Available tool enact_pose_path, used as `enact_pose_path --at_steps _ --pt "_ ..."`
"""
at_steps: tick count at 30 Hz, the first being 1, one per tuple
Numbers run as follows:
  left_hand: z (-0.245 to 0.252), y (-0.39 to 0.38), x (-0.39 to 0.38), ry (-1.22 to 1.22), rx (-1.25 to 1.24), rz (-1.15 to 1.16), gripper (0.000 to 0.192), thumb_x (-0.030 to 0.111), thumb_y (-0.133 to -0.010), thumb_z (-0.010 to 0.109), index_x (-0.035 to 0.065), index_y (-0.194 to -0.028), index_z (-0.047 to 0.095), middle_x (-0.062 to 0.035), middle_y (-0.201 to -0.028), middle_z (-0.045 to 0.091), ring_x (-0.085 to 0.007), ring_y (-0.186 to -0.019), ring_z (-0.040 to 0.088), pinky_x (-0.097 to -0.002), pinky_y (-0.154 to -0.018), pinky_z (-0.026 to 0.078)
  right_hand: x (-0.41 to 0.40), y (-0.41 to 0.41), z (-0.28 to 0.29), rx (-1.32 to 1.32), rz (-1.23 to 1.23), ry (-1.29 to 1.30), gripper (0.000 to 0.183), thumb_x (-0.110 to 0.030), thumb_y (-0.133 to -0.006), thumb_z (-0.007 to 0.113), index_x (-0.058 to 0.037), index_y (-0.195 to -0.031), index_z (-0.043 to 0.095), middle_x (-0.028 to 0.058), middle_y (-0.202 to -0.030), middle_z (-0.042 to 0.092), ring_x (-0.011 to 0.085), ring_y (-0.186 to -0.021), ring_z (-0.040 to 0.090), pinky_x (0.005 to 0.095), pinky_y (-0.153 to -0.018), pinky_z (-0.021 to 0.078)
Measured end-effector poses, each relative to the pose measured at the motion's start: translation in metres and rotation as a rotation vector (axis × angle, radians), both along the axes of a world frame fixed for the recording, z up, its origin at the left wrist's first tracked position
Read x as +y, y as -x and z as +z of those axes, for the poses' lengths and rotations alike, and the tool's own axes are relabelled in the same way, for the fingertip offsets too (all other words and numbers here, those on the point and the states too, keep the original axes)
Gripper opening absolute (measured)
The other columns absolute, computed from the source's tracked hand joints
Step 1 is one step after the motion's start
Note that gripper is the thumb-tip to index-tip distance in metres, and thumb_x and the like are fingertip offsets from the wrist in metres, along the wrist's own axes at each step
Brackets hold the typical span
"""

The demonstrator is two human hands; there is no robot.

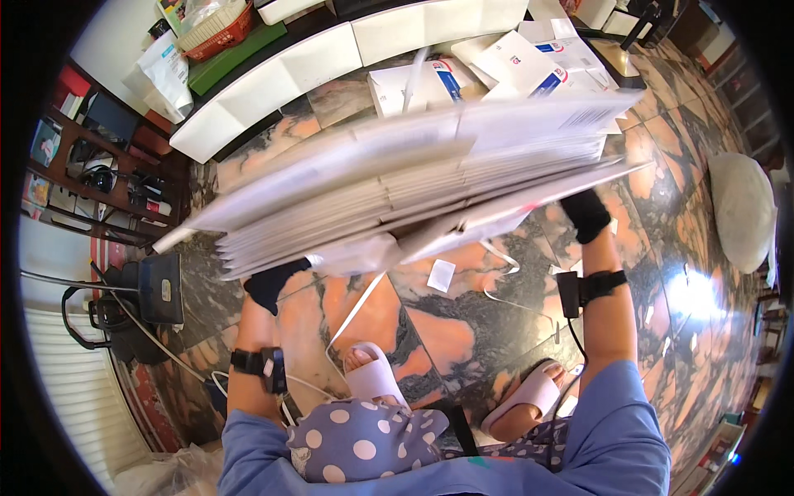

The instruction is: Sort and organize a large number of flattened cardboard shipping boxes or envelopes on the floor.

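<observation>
A thick stack of flat white cardboard sheets (403, 180), blurred by motion, spans the space in front of me above the floor. Its layers fan apart at the near side, and a barcode shows near the far right corner. My left hand (276, 285), in a black glove, holds the near left edge, its fingers mostly hidden by the stack. At the right end my right hand (584, 214), also in a black glove, grips from beneath, with fingertips out of sight. Beyond the stack lie white printed cardboard boxes (518, 59), piled loosely.
White plastic strapping (360, 304) trails on the marble-patterned floor near my slippers (372, 375). A paper scrap (441, 275) lies below the stack. At left are a dustpan (160, 288) and a wooden shelf (118, 186); at right, a pale sack (743, 212). White panels (279, 80) line the far side.
</observation>
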State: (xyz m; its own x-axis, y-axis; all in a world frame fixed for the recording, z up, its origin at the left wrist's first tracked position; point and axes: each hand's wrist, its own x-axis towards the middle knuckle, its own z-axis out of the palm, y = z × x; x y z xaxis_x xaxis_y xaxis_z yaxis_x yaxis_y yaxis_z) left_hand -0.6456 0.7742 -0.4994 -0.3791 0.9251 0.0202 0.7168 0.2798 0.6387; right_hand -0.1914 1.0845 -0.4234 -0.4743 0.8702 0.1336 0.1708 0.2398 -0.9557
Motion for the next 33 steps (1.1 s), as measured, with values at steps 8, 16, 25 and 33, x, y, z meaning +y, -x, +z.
enact_pose_path --at_steps 8,16,25,33 --pt "-0.022 -0.005 -0.013 -0.071 0.184 -0.146 0.048 0.011 -0.07 0.081 -0.0024 -0.112 0.062 -0.0093 -0.099 0.067 -0.0218 -0.094 0.062 -0.0373 -0.085 0.051 0.006 -0.035 -0.048 -0.057 -0.017 0.163 0.063 -0.015 -0.066 0.086 0.0008 -0.12 0.058 0.0076 -0.109 0.064 0.0181 -0.099 0.059 0.0329 -0.088 0.0503" --pt "-0.013 -0.017 -0.012 -0.046 -0.181 0.11 0.052 0.011 -0.07 0.082 -0.0021 -0.115 0.06 -0.0102 -0.105 0.065 -0.023 -0.099 0.061 -0.0375 -0.089 0.049 0.002 -0.008 -0.043 0.049 -0.033 0.151 0.056 -0.012 -0.066 0.085 0.0014 -0.115 0.06 0.0072 -0.102 0.066 0.0169 -0.092 0.062 0.0316 -0.082 0.0523" --pt "0.004 0.02 -0.019 -0.146 -0.202 0.202 0.056 0.012 -0.069 0.083 -0.0017 -0.118 0.058 -0.0111 -0.112 0.063 -0.0244 -0.104 0.059 -0.0378 -0.093 0.047 0.012 -0.004 0.037 0.101 0.039 -0.029 0.049 -0.01 -0.067 0.084 0.002 -0.11 0.063 0.0067 -0.095 0.069 0.0156 -0.085 0.065 0.0301 -0.076 0.0547" --pt "-0.023 -0.027 0.014 0.06 -0.383 0.231 0.065 0.011 -0.071 0.082 -0.0023 -0.128 0.053 -0.0123 -0.124 0.061 -0.0285 -0.115 0.055 -0.039 -0.103 0.042 0.017 0.026 -0.04 -0.097 0.028 -0.081 0.051 -0.006 -0.062 0.085 0.0005 -0.108 0.065 0.0082 -0.097 0.07 0.018 -0.09 0.065 0.0318 -0.084 0.0526"
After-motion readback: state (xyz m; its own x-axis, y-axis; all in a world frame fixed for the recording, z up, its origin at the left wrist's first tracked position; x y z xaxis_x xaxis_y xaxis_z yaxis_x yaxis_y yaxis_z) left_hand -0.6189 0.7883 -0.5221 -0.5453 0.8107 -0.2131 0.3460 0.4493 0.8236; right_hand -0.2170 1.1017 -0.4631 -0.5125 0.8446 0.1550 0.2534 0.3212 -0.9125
